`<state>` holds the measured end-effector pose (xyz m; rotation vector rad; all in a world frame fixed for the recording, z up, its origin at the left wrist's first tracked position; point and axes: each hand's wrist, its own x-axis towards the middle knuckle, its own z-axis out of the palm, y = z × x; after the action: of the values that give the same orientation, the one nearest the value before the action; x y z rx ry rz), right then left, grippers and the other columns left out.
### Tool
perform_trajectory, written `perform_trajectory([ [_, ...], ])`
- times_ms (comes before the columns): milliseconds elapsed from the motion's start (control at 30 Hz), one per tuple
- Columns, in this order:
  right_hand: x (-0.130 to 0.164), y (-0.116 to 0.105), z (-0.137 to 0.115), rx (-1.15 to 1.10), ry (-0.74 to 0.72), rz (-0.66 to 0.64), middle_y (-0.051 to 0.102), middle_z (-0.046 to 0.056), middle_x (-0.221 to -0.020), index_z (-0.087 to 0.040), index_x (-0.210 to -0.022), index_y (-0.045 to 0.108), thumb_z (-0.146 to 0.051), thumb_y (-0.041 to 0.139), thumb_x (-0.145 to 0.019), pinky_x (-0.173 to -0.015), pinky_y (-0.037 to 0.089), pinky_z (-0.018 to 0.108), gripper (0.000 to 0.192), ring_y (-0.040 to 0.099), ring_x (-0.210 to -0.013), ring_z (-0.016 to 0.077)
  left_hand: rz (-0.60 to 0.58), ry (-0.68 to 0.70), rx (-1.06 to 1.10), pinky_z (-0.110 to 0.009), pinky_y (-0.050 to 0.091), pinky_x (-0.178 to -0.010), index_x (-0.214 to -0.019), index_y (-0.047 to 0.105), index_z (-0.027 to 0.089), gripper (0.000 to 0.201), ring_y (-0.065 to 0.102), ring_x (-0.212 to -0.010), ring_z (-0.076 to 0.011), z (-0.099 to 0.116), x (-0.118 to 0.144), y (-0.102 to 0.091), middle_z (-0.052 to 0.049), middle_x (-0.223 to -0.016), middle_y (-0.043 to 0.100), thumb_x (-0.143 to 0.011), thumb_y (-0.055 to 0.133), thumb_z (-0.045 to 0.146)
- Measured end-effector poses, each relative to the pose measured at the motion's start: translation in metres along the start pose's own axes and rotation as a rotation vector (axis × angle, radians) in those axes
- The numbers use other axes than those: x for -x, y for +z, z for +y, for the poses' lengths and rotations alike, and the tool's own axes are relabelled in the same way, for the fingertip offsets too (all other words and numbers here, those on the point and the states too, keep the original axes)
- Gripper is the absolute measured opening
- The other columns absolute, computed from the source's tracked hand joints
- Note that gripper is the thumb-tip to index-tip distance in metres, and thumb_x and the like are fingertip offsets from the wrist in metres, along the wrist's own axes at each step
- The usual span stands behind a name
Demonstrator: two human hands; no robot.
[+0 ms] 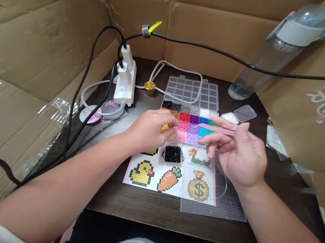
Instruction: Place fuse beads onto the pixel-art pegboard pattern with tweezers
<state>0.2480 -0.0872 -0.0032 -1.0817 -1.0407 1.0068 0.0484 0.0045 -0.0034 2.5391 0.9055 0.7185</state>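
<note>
My right hand (240, 154) grips pink tweezers (216, 129) whose tips point left over the open bead box (188, 122), a clear case with compartments of coloured beads. My left hand (150, 130) hovers over the box's left side, fingers curled and pinched near the yellow and orange compartments; whether it holds a bead I cannot tell. Below the hands lies a pattern sheet (172, 173) with a duck, a carrot, a money bag and a snake. A small square tray of black beads (173, 154) rests on the sheet. A clear pegboard (224, 199) lies partly under the sheet at the right.
The dark table (147, 207) is walled by cardboard. At the back left lie a white power strip (126, 77) with black and white cables, and a small gold cap (149, 87). A clear water bottle (275, 53) leans at the back right. A small open clear case (239, 115) sits beside the bead box.
</note>
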Motion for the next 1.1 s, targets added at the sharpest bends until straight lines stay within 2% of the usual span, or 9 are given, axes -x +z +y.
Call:
perform_trajectory([
  [167, 0.000, 0.000, 0.000, -0.005, -0.020, 0.064, 0.072, 0.007, -0.070, -0.016, -0.098, 0.066, -0.057, 0.039, -0.094, -0.041, 0.046, 0.030, 0.049, 0.058, -0.039, 0.0138, 0.040, 0.037, -0.012, -0.021, 0.040, -0.061, -0.084, 0.067, 0.016, 0.009, 0.050, -0.062, -0.0071, 0.002, -0.001, -0.001, -0.001, -0.080, 0.065, -0.081, 0.058, 0.015],
  [300, -0.004, -0.001, -0.004, -0.041, -0.037, 0.036, 0.072, 0.008, -0.072, -0.017, -0.101, 0.066, -0.056, 0.037, -0.095, -0.042, 0.048, 0.031, 0.049, 0.061, -0.044, 0.0158, 0.037, 0.047, -0.028, -0.021, 0.041, -0.062, -0.084, 0.067, 0.016, 0.009, 0.050, -0.061, -0.0068, 0.002, -0.001, -0.001, 0.000, -0.080, 0.065, -0.081, 0.058, 0.015],
  [400, -0.008, -0.006, -0.017, -0.054, -0.056, 0.024, 0.072, 0.008, -0.076, -0.020, -0.103, 0.067, -0.059, 0.036, -0.093, -0.045, 0.050, 0.033, 0.051, 0.063, -0.050, 0.0173, 0.038, 0.050, -0.040, -0.021, 0.041, -0.061, -0.083, 0.067, 0.015, 0.009, 0.049, -0.060, -0.0066, 0.001, -0.001, 0.000, 0.000, -0.079, 0.065, -0.081, 0.059, 0.016],
  [500, -0.007, -0.015, -0.039, -0.019, -0.059, 0.031, 0.072, 0.009, -0.080, -0.021, -0.096, 0.071, -0.057, 0.041, -0.093, -0.046, 0.050, 0.034, 0.047, 0.062, -0.053, 0.0174, 0.025, 0.034, -0.047, -0.021, 0.041, -0.061, -0.084, 0.067, 0.016, 0.010, 0.050, -0.061, -0.0071, 0.001, -0.001, -0.001, -0.001, -0.081, 0.065, -0.081, 0.059, 0.019],
  [633, 0.002, -0.029, -0.058, 0.094, -0.029, -0.023, 0.070, 0.010, -0.078, -0.019, -0.089, 0.075, -0.039, 0.059, -0.088, -0.045, 0.046, 0.031, 0.025, 0.061, -0.055, 0.0170, -0.004, 0.016, -0.048, -0.022, 0.040, -0.061, -0.086, 0.067, 0.016, 0.012, 0.053, -0.066, -0.0086, 0.001, 0.000, -0.003, -0.002, -0.086, 0.065, -0.081, 0.057, 0.021],
  [700, 0.005, -0.036, -0.055, 0.084, -0.011, -0.017, 0.069, 0.008, -0.073, -0.019, -0.088, 0.075, -0.033, 0.065, -0.084, -0.043, 0.044, 0.030, 0.018, 0.058, -0.052, 0.0151, -0.017, 0.012, -0.061, -0.022, 0.040, -0.060, -0.088, 0.067, 0.016, 0.013, 0.053, -0.067, -0.0089, 0.001, 0.000, -0.003, -0.003, -0.088, 0.065, -0.081, 0.057, 0.022],
  [833, 0.001, -0.044, -0.033, -0.002, 0.007, 0.064, 0.067, 0.006, -0.071, -0.018, -0.087, 0.073, -0.032, 0.066, -0.083, -0.042, 0.043, 0.028, 0.016, 0.053, -0.047, 0.0121, -0.018, 0.025, -0.079, -0.023, 0.040, -0.060, -0.089, 0.067, 0.016, 0.014, 0.053, -0.065, -0.0089, 0.001, 0.001, -0.003, -0.002, -0.088, 0.065, -0.082, 0.056, 0.022],
  [967, -0.003, -0.046, -0.019, -0.027, 0.049, 0.117, 0.067, 0.004, -0.071, -0.018, -0.085, 0.071, -0.030, 0.064, -0.083, -0.040, 0.042, 0.027, 0.014, 0.052, -0.045, 0.0112, 0.015, 0.049, -0.089, -0.022, 0.040, -0.059, -0.087, 0.066, 0.016, 0.012, 0.052, -0.064, -0.0087, 0.001, -0.001, -0.003, -0.002, -0.084, 0.064, -0.081, 0.058, 0.021],
  [1100, -0.002, -0.044, -0.013, -0.119, 0.115, 0.225, 0.062, 0.001, -0.066, -0.017, -0.080, 0.069, -0.029, 0.062, -0.084, -0.039, 0.039, 0.024, 0.014, 0.047, -0.042, 0.0082, 0.008, 0.035, -0.094, -0.023, 0.040, -0.060, -0.086, 0.066, 0.016, 0.012, 0.051, -0.062, -0.0084, 0.002, -0.002, -0.004, -0.002, -0.085, 0.065, -0.081, 0.057, 0.021],
])
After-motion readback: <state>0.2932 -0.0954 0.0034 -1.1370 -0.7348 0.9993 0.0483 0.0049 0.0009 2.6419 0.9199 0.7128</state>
